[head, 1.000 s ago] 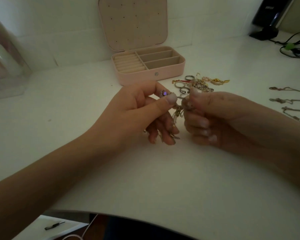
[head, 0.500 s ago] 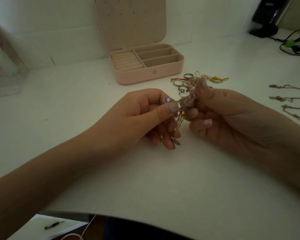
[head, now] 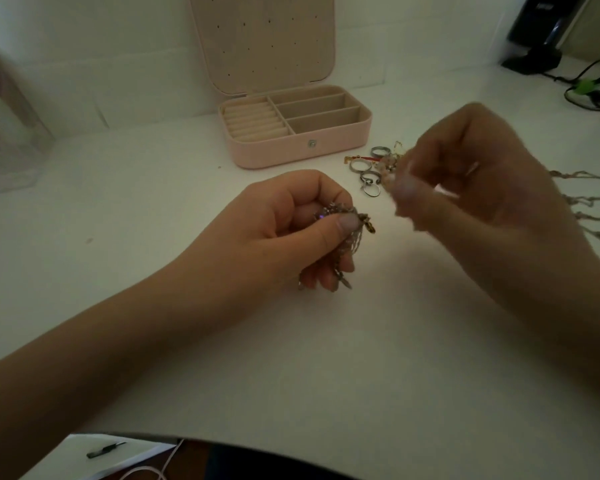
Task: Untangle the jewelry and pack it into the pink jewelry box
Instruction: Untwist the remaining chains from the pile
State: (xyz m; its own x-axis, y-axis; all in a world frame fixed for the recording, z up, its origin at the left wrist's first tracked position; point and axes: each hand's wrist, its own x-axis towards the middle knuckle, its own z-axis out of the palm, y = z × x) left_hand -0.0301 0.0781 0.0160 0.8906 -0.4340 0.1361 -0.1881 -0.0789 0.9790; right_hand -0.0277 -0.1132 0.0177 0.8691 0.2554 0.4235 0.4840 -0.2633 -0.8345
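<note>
Left hand (head: pixel 291 230) pinches the tangled chains (head: pixel 347 220) before the open pink jewelry box (head: pixel 298 147), anchoring them; blurred right hand (head: pixel 465 174), fingers curled, grip unclear.

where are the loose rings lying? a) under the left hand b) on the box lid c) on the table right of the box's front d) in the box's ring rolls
c: the rings lie on the table, just right of the open box, whose ring rolls look bare.
</note>
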